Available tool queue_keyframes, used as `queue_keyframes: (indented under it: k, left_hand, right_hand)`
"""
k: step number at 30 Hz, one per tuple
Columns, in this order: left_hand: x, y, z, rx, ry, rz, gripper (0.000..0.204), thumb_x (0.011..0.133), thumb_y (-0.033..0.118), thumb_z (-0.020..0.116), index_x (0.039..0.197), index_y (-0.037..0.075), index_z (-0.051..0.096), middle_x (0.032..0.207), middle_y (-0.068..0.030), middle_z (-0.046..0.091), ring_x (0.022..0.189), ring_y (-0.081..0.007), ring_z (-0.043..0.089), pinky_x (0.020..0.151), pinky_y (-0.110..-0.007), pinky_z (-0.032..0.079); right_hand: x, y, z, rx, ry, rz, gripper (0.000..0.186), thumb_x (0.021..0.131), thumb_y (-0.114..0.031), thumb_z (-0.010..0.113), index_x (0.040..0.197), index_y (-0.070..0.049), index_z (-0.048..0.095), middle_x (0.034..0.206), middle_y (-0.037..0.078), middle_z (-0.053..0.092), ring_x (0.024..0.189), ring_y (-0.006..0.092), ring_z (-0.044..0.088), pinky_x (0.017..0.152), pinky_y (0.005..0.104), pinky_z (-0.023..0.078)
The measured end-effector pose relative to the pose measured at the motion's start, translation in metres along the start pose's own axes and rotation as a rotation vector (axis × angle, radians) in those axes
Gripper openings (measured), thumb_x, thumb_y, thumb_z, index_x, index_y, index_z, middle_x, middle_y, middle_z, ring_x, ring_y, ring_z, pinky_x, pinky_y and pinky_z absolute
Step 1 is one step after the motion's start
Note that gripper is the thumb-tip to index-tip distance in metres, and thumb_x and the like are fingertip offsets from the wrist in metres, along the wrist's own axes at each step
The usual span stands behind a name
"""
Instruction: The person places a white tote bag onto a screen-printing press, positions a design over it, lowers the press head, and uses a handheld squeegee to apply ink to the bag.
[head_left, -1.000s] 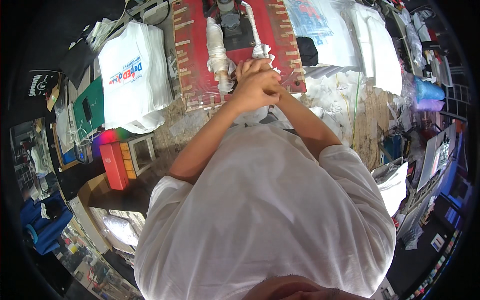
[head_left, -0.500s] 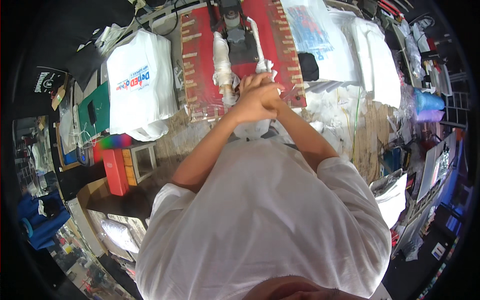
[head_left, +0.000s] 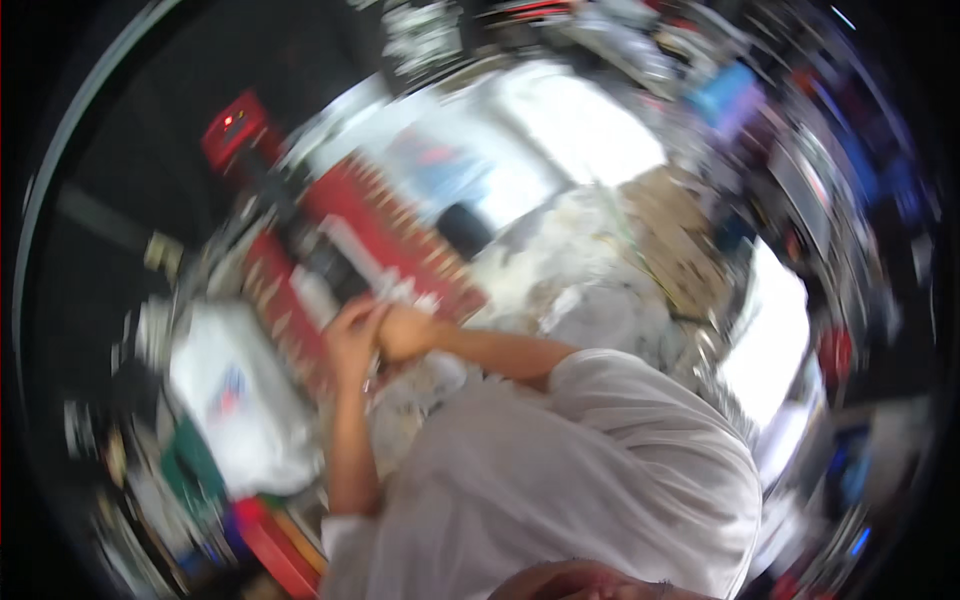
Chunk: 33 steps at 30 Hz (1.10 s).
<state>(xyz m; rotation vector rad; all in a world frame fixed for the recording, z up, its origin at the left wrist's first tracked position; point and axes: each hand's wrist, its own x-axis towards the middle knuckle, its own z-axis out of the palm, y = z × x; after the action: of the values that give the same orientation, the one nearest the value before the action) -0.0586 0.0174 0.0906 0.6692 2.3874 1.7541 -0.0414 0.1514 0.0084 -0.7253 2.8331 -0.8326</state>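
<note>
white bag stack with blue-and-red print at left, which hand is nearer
Left. The left hand is up and right of the white bag stack; the right hand is farther right.

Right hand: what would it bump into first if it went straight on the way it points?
Most likely the left hand: the right hand points toward the picture's left, and the left hand is close beside it, seemingly touching. Blur hides the exact contact and depth.

Fisheye: edges bend, rim goes black. Motion blur smears most of view, incl. fingers (head_left: 354,318). Glare washes out white stack (head_left: 585,125), upper ctr. Upper-L bkgd (head_left: 270,50) v. dim; red display (head_left: 234,121) glows.
</note>
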Motion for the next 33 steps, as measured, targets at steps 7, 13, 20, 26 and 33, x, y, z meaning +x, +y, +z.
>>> queue_keyframes:
  k: [7, 13, 20, 26, 33]
  left_hand:
    - [0.014, 0.002, 0.000, -0.321, -0.058, -0.155, 0.009, 0.093, 0.008, 0.068, 0.095, 0.000, 0.065, 0.091, -0.0050, 0.064, 0.084, -0.0125, 0.060, 0.080, -0.026, 0.049]
    - [0.014, -0.019, -0.006, -0.406, -0.023, -0.167, 0.007, 0.088, -0.004, 0.062, 0.092, 0.001, 0.062, 0.091, -0.0052, 0.063, 0.083, -0.0139, 0.059, 0.078, -0.028, 0.050]
    - [0.028, -0.037, -0.043, -0.064, -0.009, 0.004, 0.007, 0.084, -0.001, 0.073, 0.091, -0.001, 0.071, 0.092, -0.0073, 0.071, 0.085, -0.0147, 0.064, 0.083, -0.030, 0.053]
    - [0.068, -0.072, -0.071, 0.321, 0.488, 0.229, 0.028, 0.091, 0.019, 0.070, 0.116, 0.005, 0.066, 0.114, -0.0164, 0.067, 0.113, -0.0325, 0.059, 0.101, -0.042, 0.043]
    - [0.107, -0.061, -0.028, 0.454, 0.569, -0.493, 0.104, 0.075, 0.066, 0.074, 0.134, -0.013, 0.045, 0.127, -0.0303, 0.057, 0.127, -0.0417, 0.052, 0.103, -0.047, 0.042]
  right_hand:
    - [-0.008, -0.013, -0.002, -0.052, 0.432, -0.108, 0.020, 0.068, -0.025, 0.068, 0.064, -0.006, 0.070, 0.070, 0.014, 0.067, 0.071, 0.0328, 0.066, 0.070, 0.0447, 0.053]
    - [-0.009, -0.013, -0.001, -0.074, 0.521, -0.114, 0.018, 0.069, -0.025, 0.066, 0.066, -0.008, 0.070, 0.069, 0.013, 0.067, 0.070, 0.0319, 0.066, 0.068, 0.0443, 0.052]
    - [-0.009, -0.007, 0.001, -0.083, 0.349, -0.088, 0.018, 0.071, -0.025, 0.065, 0.074, -0.009, 0.072, 0.077, 0.014, 0.068, 0.079, 0.0326, 0.066, 0.076, 0.0453, 0.052]
    - [-0.010, -0.009, -0.004, -0.090, 0.358, -0.175, 0.030, 0.091, -0.034, 0.058, 0.079, -0.009, 0.070, 0.081, 0.013, 0.069, 0.084, 0.0318, 0.064, 0.082, 0.0429, 0.051]
    - [-0.018, -0.018, -0.030, -0.163, 0.288, -0.335, 0.047, 0.084, -0.053, 0.068, 0.088, -0.006, 0.070, 0.081, 0.011, 0.067, 0.084, 0.0276, 0.063, 0.082, 0.0392, 0.046]
